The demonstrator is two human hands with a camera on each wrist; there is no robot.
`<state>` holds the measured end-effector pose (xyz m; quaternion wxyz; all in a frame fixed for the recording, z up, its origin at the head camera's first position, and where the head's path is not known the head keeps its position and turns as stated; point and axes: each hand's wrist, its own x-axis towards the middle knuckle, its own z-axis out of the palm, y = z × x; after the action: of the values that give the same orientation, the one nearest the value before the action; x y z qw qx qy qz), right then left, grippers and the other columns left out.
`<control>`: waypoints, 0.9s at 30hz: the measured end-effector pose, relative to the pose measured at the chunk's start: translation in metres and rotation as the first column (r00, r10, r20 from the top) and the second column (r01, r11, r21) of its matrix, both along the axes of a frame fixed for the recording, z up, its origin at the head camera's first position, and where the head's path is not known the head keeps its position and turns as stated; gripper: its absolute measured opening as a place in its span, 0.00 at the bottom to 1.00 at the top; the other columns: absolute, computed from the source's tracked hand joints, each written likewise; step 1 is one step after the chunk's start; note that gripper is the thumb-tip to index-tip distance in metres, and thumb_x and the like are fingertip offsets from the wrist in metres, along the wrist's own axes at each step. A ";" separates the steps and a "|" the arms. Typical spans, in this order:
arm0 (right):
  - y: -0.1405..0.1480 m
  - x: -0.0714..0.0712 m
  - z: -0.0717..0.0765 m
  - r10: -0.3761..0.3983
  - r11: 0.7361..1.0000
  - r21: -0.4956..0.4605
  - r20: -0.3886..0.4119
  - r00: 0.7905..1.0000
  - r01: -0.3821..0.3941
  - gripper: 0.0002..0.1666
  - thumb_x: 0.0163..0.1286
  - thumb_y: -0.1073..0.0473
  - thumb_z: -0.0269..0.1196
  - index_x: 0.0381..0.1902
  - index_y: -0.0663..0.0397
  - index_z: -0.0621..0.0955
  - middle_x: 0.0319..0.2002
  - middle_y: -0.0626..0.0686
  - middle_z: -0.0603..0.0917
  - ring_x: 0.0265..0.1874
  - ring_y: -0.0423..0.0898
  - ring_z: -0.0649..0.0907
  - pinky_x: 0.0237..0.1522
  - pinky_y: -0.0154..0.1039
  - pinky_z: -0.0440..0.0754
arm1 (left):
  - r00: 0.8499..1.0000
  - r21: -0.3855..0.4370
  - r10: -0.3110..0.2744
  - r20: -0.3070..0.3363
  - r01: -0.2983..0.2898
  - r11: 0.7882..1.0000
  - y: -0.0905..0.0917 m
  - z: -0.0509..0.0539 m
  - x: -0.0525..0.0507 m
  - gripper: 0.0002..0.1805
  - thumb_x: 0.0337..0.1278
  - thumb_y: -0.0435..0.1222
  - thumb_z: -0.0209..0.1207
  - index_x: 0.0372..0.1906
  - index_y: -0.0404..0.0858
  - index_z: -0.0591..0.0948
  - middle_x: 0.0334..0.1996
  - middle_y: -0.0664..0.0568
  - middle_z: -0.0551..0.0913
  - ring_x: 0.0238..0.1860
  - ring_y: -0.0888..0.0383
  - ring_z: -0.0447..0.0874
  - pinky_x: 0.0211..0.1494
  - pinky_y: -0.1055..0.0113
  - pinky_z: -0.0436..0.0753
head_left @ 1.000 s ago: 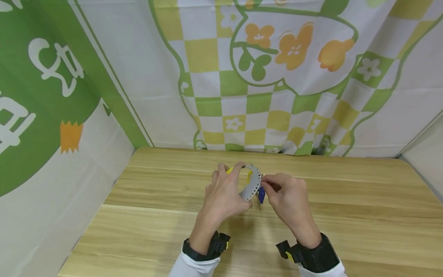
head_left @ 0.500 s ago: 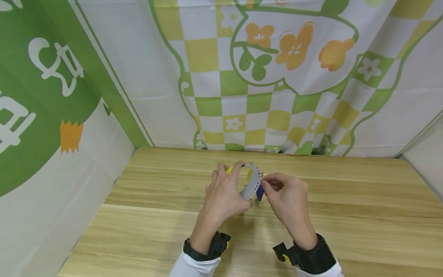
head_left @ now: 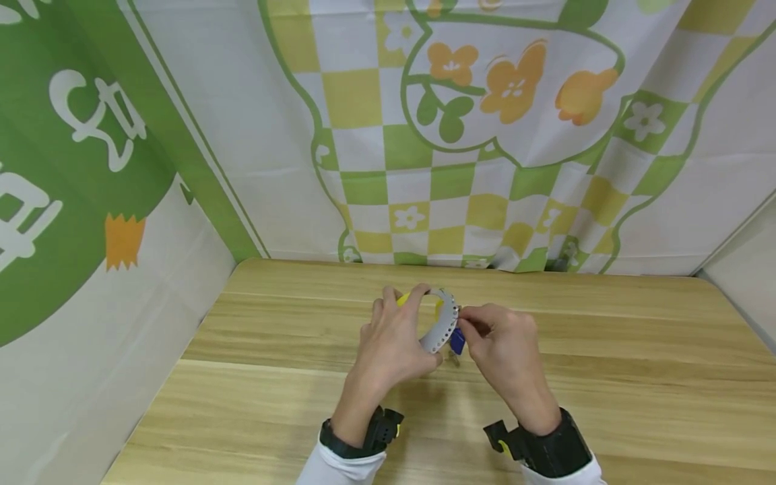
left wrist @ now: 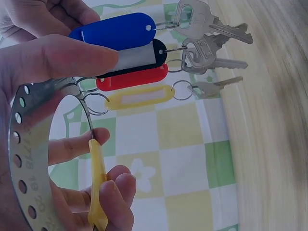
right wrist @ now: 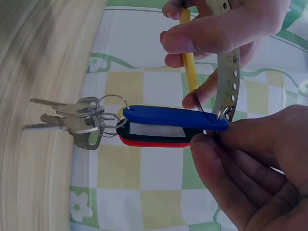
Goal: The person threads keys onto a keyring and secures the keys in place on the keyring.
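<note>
My left hand (head_left: 394,337) grips a curved metal key holder (head_left: 447,320), a band with a row of holes and stamped numbers, plus a yellow grip (left wrist: 97,183). My right hand (head_left: 506,343) pinches at the holder's holed edge, where small split rings and the tag ends meet; fingers partly hide the contact. Hanging there are a blue key tag (right wrist: 168,116), a black key tag (right wrist: 156,131) with a white label, a red key tag (right wrist: 154,143) and a yellow key tag (left wrist: 139,97). Metal keys (left wrist: 197,19) dangle from the tags' far ends by rings.
Both hands are above a light wooden table (head_left: 273,397). A green, white and yellow checked curtain (head_left: 448,182) hangs behind its back edge. White and green cloth (head_left: 170,289) covers the left side.
The right hand shifted slightly away from me at half a second ago and back, staying at the holder's edge. The blue tag swings and turns a little. The left hand holds still.
</note>
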<state>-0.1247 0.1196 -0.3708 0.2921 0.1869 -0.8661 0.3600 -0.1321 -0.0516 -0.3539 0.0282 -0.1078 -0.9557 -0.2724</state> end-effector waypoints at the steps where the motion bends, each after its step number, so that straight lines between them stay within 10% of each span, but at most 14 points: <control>1: 0.000 0.000 0.000 -0.008 1.000 -0.004 0.017 1.000 0.008 0.09 0.52 0.77 0.74 0.31 0.63 0.89 0.25 0.54 0.88 0.21 0.40 0.85 0.22 0.36 0.81 | 1.000 0.002 0.001 -0.001 -0.001 1.000 0.000 0.000 0.000 0.53 0.32 0.43 0.79 0.73 0.51 0.69 0.59 0.36 0.70 0.48 0.44 0.73 0.32 0.53 0.74; 10: -0.004 0.004 0.004 -0.138 0.980 -0.105 0.250 0.958 0.168 0.02 0.60 0.66 0.73 0.31 0.59 0.89 0.25 0.51 0.87 0.23 0.43 0.85 0.26 0.38 0.82 | 0.999 0.019 0.032 0.008 -0.032 0.999 0.002 0.000 0.000 0.53 0.31 0.45 0.80 0.73 0.51 0.70 0.60 0.37 0.69 0.52 0.43 0.73 0.35 0.51 0.75; 27: 0.002 0.002 0.001 0.008 1.000 -0.020 0.045 0.999 -0.007 0.09 0.53 0.76 0.75 0.33 0.64 0.90 0.27 0.55 0.89 0.22 0.41 0.86 0.23 0.35 0.82 | 1.000 -0.002 -0.007 -0.003 0.007 1.000 -0.001 0.001 0.001 0.53 0.30 0.40 0.78 0.72 0.53 0.70 0.58 0.39 0.69 0.49 0.45 0.72 0.34 0.55 0.72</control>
<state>-0.1227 0.1212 -0.3697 0.2729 0.1790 -0.8683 0.3737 -0.1313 -0.0531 -0.3532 0.0284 -0.1117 -0.9555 -0.2716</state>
